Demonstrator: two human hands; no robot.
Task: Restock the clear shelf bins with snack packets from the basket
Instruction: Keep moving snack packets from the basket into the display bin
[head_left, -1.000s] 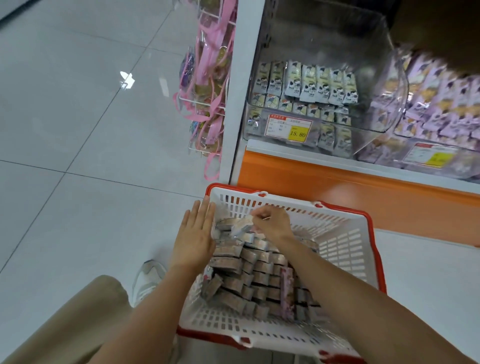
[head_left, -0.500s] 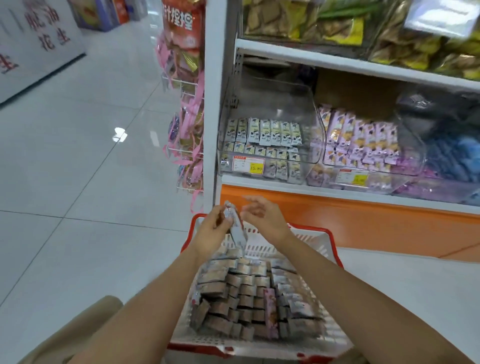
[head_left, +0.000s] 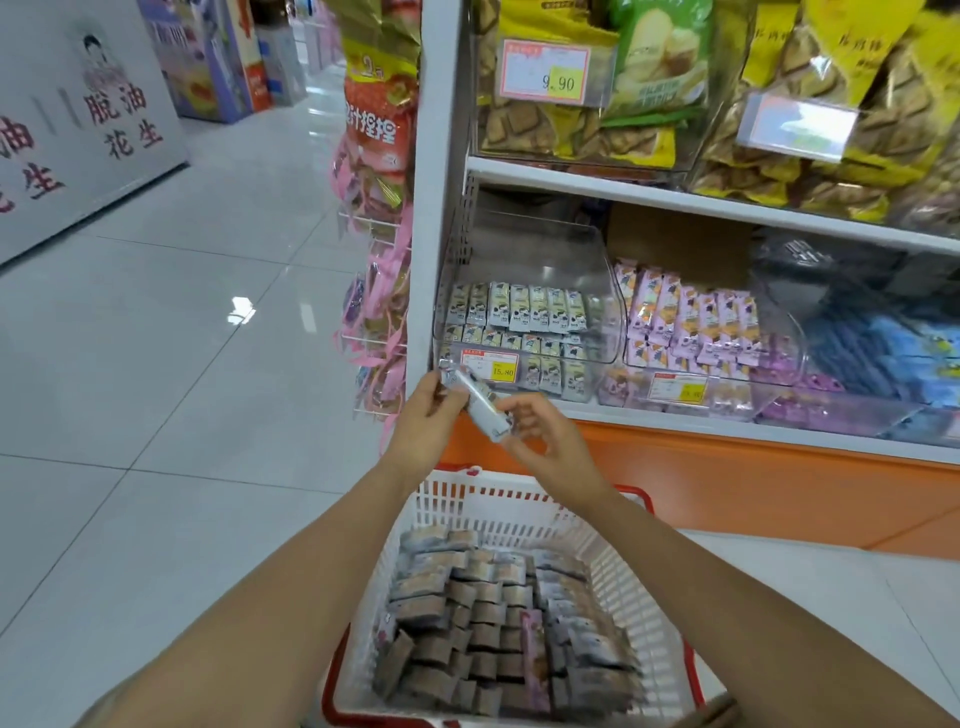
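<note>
A white basket with a red rim (head_left: 613, 566) stands on the floor, filled with several rows of small snack packets (head_left: 483, 613). Above it, both hands hold one whitish snack packet (head_left: 480, 402) at an angle. My left hand (head_left: 421, 421) pinches its upper end and my right hand (head_left: 540, 441) grips its lower end. Just beyond them a clear shelf bin (head_left: 597, 270) on the lowest shelf holds rows of white packets behind a yellow price tag. A second clear bin (head_left: 779, 332) to its right holds purple packets.
The orange shelf base (head_left: 727, 478) runs behind the basket. A white shelf upright (head_left: 436, 208) carries a hanging rack of pink-strapped bags (head_left: 379, 312) on its left. Upper shelf bins hold yellow and green bags (head_left: 649, 78). Glossy tiled floor (head_left: 156, 389) spreads to the left.
My hands rose out of the basket with one packet, from among the stacked packets to shelf-bin height. The view tilted up, showing the upper shelves.
</note>
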